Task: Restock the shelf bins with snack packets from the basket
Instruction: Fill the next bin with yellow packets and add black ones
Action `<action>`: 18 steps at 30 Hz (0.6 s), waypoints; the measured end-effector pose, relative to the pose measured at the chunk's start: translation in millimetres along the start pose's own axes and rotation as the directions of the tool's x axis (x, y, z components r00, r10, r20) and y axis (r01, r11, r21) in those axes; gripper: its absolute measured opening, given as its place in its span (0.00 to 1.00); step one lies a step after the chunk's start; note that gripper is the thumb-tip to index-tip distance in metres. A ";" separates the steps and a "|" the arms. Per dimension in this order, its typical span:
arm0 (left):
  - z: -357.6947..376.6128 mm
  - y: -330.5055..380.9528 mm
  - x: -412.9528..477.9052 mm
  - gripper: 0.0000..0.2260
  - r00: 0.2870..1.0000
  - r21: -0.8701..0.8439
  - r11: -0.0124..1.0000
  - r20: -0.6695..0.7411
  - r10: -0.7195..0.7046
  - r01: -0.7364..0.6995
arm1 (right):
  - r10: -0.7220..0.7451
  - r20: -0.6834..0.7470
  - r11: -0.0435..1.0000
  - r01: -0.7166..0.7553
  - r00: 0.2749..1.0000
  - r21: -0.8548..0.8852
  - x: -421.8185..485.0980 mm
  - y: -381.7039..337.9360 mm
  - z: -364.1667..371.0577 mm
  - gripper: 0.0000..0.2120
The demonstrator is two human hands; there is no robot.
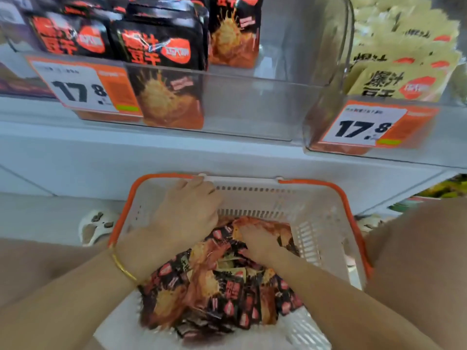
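A white basket (318,223) with an orange rim sits below the shelf, holding a heap of black and orange snack packets (222,294). My left hand (187,213) is over the basket's far left part with its fingers curled downward; packet edges show just under it. My right hand (255,245) lies lower on the heap, its fingers dug in around an orange packet. On the shelf above, a clear bin (252,102) has matching black and orange packets (156,44) at its left and open room at its right.
A second clear bin (328,137) to the right holds pale yellow packets (404,59). Price tags reading 17.8 hang on both bin fronts (83,89). The grey shelf ledge (177,152) juts out above the basket. My knees flank the basket; a sandal (96,226) is at left.
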State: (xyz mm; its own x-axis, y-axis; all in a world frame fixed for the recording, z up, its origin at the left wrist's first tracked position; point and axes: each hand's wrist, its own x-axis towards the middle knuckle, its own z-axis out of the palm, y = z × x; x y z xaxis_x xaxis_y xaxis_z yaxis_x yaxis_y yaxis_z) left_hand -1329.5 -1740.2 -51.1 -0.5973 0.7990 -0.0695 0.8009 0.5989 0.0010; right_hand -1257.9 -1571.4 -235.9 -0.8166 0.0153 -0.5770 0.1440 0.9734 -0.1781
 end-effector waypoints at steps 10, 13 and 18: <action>11.4 -5.3 14.5 0.14 0.992 -0.073 0.992 0.081 -0.102 0.108 | -0.011 -0.003 0.956 0.009 1.000 -0.292 8.2 -6.3 22.7 0.35; 13.9 4.2 22.1 0.13 0.987 -0.078 0.992 0.129 -0.092 0.102 | -0.050 0.051 0.966 0.061 0.997 -0.250 -0.8 2.1 5.8 0.24; 13.5 18.2 27.2 0.11 0.934 -0.393 0.867 0.300 -0.196 0.308 | 0.021 -0.185 0.980 0.017 0.982 0.199 -38.4 -14.4 -49.0 0.12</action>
State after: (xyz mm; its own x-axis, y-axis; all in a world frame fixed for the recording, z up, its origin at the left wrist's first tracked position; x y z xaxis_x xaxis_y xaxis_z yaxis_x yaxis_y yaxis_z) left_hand -1330.6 -1708.3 -66.5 -0.7016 0.6124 -0.3642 0.4937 0.7864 0.3714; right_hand -1255.9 -1574.8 -172.1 -0.9029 0.0778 -0.4228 0.2388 0.9086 -0.3427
